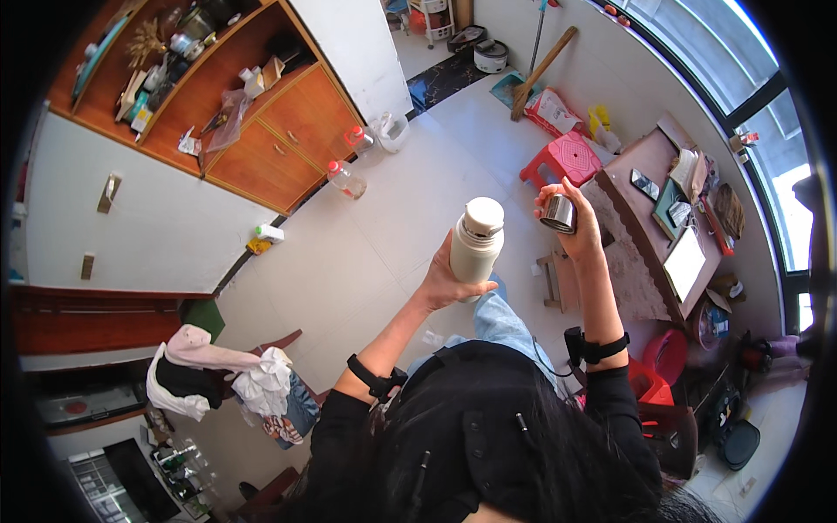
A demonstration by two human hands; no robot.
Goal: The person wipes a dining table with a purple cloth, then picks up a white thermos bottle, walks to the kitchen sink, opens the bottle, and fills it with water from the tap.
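Note:
A cream vacuum flask stands nearly upright in my left hand, whose fingers and thumb wrap around its lower body. Its white stopper sits in the neck, above a band of bare metal. Off to the right and apart from the flask, my right hand grips a shiny metal cup lid. The lid's open rim is tilted downward. Part of the flask's base is hidden by my left thumb and palm.
A pink plastic stool stands beyond my right hand. At right is a table with a phone and papers. Plastic bottles stand by the wooden cabinet. Clothes hang over a chair at lower left.

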